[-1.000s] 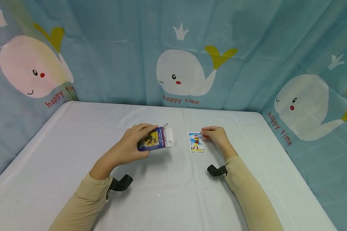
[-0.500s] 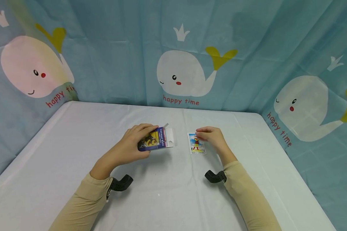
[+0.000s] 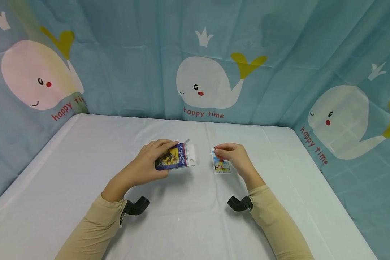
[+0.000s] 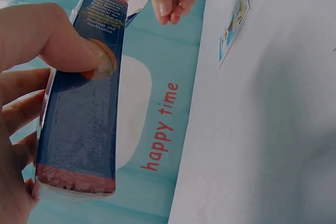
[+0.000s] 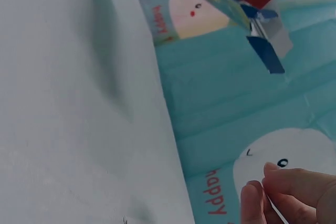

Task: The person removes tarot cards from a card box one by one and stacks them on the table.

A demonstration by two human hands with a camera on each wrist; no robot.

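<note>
On the left, my left hand (image 3: 152,159) grips a tarot card box (image 3: 170,157) with "Universal Waite Tarot Deck" printed on it. The box is held above the table, its flap end toward the right with the flaps out. In the left wrist view the thumb presses on the box's narrow blue side (image 4: 79,124). A tarot card (image 3: 222,167) with a figure in red lies face up on the table. My right hand (image 3: 235,155) is over the card's upper part, hiding it, fingers loosely bent and thumb near the fingertips. Nothing shows between them.
A white cloth covers the table (image 3: 178,231). Behind and at both sides hangs a blue curtain (image 3: 126,72) printed with whales. Black wrist mounts (image 3: 136,206) stick out from both sleeves. In the right wrist view the box's flaps (image 5: 268,53) stick out.
My right hand has moved left from the card's right edge to over its upper part. The card stays where it lay. The left hand and the box are still.
</note>
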